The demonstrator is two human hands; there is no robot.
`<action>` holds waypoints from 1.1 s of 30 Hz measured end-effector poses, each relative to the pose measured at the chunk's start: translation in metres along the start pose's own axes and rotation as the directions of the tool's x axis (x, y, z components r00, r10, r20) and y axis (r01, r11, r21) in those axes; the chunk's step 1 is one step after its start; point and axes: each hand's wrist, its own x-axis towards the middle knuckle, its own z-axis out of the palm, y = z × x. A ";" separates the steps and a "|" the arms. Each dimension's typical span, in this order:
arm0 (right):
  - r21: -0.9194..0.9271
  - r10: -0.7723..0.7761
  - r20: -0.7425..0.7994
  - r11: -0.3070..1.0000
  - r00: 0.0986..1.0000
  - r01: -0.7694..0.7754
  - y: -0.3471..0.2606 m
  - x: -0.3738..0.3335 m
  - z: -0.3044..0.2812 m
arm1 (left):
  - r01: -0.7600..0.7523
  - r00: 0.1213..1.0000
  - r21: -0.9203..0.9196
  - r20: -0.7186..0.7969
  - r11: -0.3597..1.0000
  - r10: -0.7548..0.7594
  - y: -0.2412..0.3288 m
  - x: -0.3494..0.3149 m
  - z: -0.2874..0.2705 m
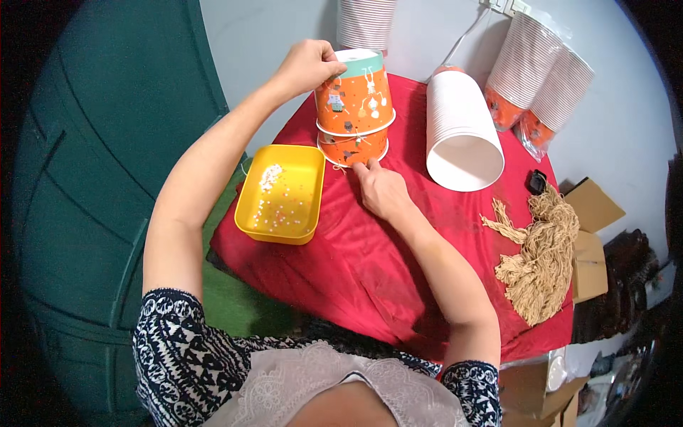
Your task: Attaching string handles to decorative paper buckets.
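Two orange printed paper buckets stand upside down at the far middle of the table, one nested over the other. My left hand (311, 65) pinches the raised base edge of the upper paper bucket (356, 96), which has a teal band round its white base. Just below its white rim shows the lower paper bucket (346, 151). My right hand (384, 188) has its bent fingertips at the lower bucket's rim, near the tabletop; its thumb is hard to see. A thin beige string (340, 168) lies beside that rim, left of my right fingertips.
On the red tablecloth (370, 263), a yellow tray (274, 231) holds small white and reddish beads. A white paper bucket stack (455, 107) lies on its side to the right. Beige cords (537, 263) form a heap near the right edge. Wrapped bucket stacks (526, 53) stand by the wall.
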 end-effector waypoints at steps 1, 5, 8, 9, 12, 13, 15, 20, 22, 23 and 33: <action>0.000 0.002 -0.001 1.000 1.000 -0.002 0.003 0.003 0.004 | -0.002 1.000 0.000 0.001 1.000 0.002 0.000 0.001 0.000; -0.075 -0.001 0.108 0.997 0.994 0.009 0.015 0.009 0.013 | 0.012 0.999 0.073 0.046 0.997 -0.015 -0.001 0.002 -0.005; -0.117 -0.059 0.058 0.991 0.997 0.065 0.023 0.009 0.012 | 0.026 0.998 0.088 0.048 0.996 -0.030 0.000 -0.001 -0.005; -0.130 -0.097 0.017 0.987 0.995 0.098 0.023 0.010 0.010 | 0.027 0.998 0.105 0.047 0.994 -0.032 0.000 -0.002 -0.006; -0.245 -0.154 0.028 0.957 0.988 0.156 0.016 0.018 0.007 | 0.018 0.998 0.097 0.052 0.995 -0.023 0.005 -0.002 -0.007; -0.246 -0.152 0.028 0.957 0.988 0.154 0.017 0.019 0.011 | 0.016 0.998 0.096 0.053 0.995 -0.021 0.008 -0.002 -0.005; -0.307 -0.231 0.001 0.926 0.973 0.220 0.016 0.023 0.018 | 0.000 1.000 0.026 0.013 1.000 0.000 0.012 -0.004 -0.001; -0.318 -0.296 -0.026 0.908 0.955 0.273 0.014 0.028 0.023 | 0.001 1.000 0.050 0.021 0.999 -0.002 0.011 -0.005 -0.003; -0.308 -0.307 -0.042 0.909 0.951 0.280 0.016 0.030 0.024 | 0.003 1.000 0.049 0.028 0.999 -0.004 0.011 -0.004 -0.002; -0.308 -0.311 -0.035 0.908 0.950 0.285 0.018 0.031 0.025 | 0.000 0.999 0.053 0.036 0.999 -0.001 0.012 -0.003 -0.002; -0.323 -0.421 0.032 0.854 0.906 0.408 0.016 0.037 0.011 | 0.027 0.996 0.075 0.085 0.997 -0.033 0.009 0.000 -0.002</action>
